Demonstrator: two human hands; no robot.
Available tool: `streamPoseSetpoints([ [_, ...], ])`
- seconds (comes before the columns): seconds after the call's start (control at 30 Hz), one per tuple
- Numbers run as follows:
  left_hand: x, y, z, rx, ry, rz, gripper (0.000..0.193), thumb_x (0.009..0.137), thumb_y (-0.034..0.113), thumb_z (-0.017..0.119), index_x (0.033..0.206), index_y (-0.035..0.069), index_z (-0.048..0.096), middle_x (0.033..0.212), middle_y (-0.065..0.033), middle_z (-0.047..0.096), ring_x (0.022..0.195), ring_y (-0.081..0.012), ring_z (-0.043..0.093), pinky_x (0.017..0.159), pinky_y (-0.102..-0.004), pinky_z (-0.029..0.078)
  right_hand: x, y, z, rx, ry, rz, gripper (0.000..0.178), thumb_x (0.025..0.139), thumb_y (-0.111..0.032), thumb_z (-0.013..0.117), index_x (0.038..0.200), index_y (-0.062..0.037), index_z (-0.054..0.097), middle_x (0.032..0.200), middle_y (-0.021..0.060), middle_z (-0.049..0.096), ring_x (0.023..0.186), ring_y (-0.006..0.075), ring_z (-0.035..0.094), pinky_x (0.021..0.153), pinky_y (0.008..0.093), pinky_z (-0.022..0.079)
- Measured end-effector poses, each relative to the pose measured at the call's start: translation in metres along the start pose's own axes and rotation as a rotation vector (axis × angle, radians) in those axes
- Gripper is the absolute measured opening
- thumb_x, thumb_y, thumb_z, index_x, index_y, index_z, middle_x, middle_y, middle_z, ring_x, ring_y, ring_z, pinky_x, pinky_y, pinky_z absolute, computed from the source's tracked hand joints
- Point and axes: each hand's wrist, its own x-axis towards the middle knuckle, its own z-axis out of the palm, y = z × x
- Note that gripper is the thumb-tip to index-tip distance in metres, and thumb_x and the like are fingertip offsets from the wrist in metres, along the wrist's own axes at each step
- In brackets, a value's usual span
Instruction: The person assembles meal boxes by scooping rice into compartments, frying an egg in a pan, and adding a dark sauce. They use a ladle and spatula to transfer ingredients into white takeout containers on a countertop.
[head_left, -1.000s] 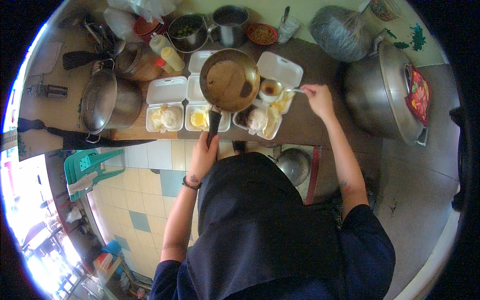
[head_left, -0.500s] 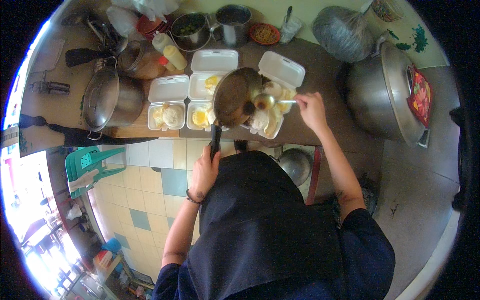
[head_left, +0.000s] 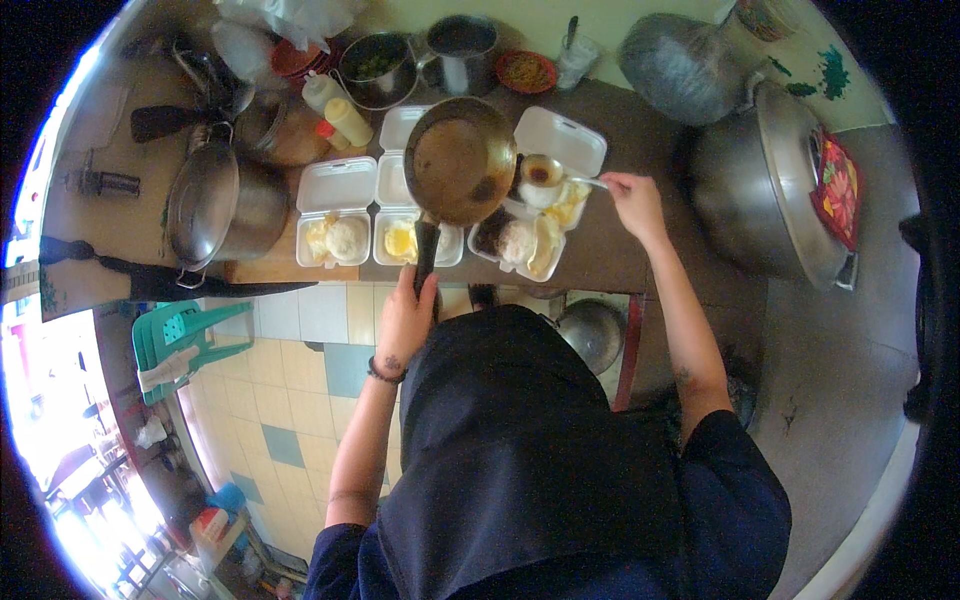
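My left hand (head_left: 407,315) is closed round the black handle of a frying pan (head_left: 455,155), held up over the foam boxes and hiding part of them. A brown film coats the pan's inside. Between the fingers of my right hand (head_left: 635,205) is the handle of a spoon (head_left: 543,171), its bowl carrying brown sauce over the food. Beneath it lies an open foam takeaway box (head_left: 570,140) with rice, egg and dark brown food. Left of this stand other open foam boxes (head_left: 337,183) with rice and egg.
Large lidded pot (head_left: 790,190) with a flowered cloth stands right; another pot (head_left: 215,215) stands left. Along the back are squeeze bottles (head_left: 348,120), a pot of greens (head_left: 378,68), a steel pot (head_left: 460,50), a red bowl (head_left: 526,71) and a filled plastic bag (head_left: 680,70).
The frying pan has moved up and slightly left, uncovering more of the right box's dark food. The spoon has shifted a little farther back with my right hand.
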Motion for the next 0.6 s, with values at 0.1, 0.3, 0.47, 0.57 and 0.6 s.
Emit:
streamPoseSetpoints([
  [0.1,0.018,0.01,0.008,0.053,0.031,0.061,0.029,0.095,0.03,0.052,0.101,0.002,0.051,0.078,-0.0259,0.061,0.076,-0.0463,0.059,0.061,-0.0493,0.045,0.001,-0.004,0.0,-0.217,0.116,-0.088,0.016,0.083,-0.01,0.06,0.095,-0.0083,0.072,0.088,0.0129,0.067,0.088,0.0314,0.057,0.08,0.0366,0.047],
  [0.3,0.038,0.022,0.028,0.172,0.072,0.154,0.025,0.094,0.028,0.051,0.099,0.003,0.046,0.074,-0.0281,0.06,0.07,-0.0475,0.059,0.058,-0.0541,0.046,-0.002,-0.024,0.002,-0.293,0.273,-0.281,0.02,0.078,-0.003,0.059,0.094,-0.0058,0.07,0.086,0.0121,0.064,0.09,0.0313,0.054,0.082,0.0391,0.046],
  [0.47,0.038,0.025,0.036,0.272,0.082,0.132,0.023,0.094,0.026,0.051,0.098,0.004,0.044,0.072,-0.0271,0.06,0.069,-0.0472,0.059,0.057,-0.0541,0.047,-0.011,-0.035,0.004,-0.341,0.356,-0.451,0.027,0.074,0.0,0.059,0.099,-0.0042,0.067,0.088,0.009,0.063,0.094,0.029,0.054,0.083,0.0383,0.046],
  [0.57,0.038,0.023,0.035,0.296,0.075,0.133,0.023,0.094,0.025,0.051,0.1,0.004,0.044,0.072,-0.027,0.06,0.07,-0.0474,0.059,0.056,-0.0539,0.047,-0.017,-0.039,0.006,-0.34,0.38,-0.493,0.032,0.072,0.003,0.059,0.102,-0.0057,0.066,0.093,0.0087,0.063,0.094,0.0283,0.054,0.083,0.0373,0.046],
  [0.6,0.039,0.022,0.035,0.314,0.084,0.153,0.024,0.094,0.025,0.051,0.098,0.003,0.043,0.07,-0.027,0.06,0.067,-0.0473,0.058,0.055,-0.0538,0.047,-0.018,-0.039,0.007,-0.332,0.39,-0.485,0.03,0.073,0.002,0.059,0.101,-0.0061,0.067,0.092,0.0088,0.063,0.094,0.0286,0.054,0.083,0.0369,0.046],
])
